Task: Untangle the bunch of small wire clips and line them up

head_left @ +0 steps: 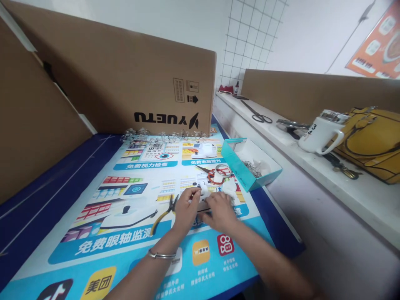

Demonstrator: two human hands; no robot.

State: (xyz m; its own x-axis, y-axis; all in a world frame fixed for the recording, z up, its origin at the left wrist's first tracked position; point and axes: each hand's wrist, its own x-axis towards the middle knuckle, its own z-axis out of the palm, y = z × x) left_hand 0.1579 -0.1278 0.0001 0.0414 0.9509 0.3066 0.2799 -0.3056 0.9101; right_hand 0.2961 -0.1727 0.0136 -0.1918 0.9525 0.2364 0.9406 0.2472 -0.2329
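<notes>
My left hand (pixel 186 208) is closed, thumb and forefinger pinched together over the printed sheet, on something too small to name. Close beside it, my right hand (pixel 221 210) has its fingers bent around a small whitish piece (pixel 203 205), which the fingers partly hide. Left of my left hand lies a pair of pliers (pixel 163 216) with yellow handles, its jaws pointing away from me. Beyond both hands are scissors (pixel 215 175) with orange handles. A teal box (pixel 246 183) with thin wire pieces (pixel 252 168) inside stands to the right.
Small clear and wiry pieces (pixel 140 135) lie along the foot of a cardboard panel (pixel 125 75). On the right-hand ledge (pixel 315 162) are black scissors (pixel 262 118), a white mug (pixel 321 133), keys (pixel 346 170) and a yellow bag (pixel 371 141).
</notes>
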